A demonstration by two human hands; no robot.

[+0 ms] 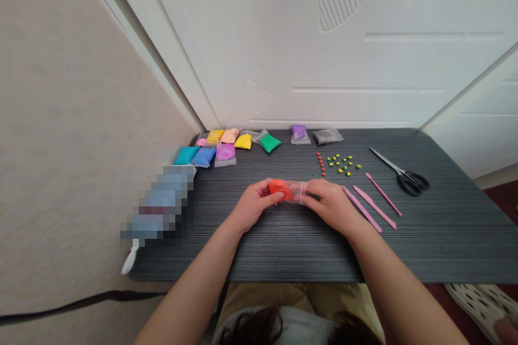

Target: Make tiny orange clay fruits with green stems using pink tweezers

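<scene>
A small clear zip bag of orange-red modelling clay (279, 187) is stretched between both hands, just above the front-middle part of the dark table. My left hand (253, 205) is closed round the clay-filled end, thumb pressed on top. My right hand (329, 202) pinches the bag's zip end, its fingers partly hidden. Beyond the hands lie a short column of small orange-red pieces (320, 161) and several tiny yellow-and-green pieces (339, 164). Three pink modelling tools (374, 206) lie right of my right hand.
Black-handled scissors (408, 179) lie open at the right of the table (283, 253). Along the back are bagged clays: green (270, 143), purple (298, 132), grey (327, 136), blue (203, 157) and others. A blurred-out object (162, 205) with a white cord stands at the left.
</scene>
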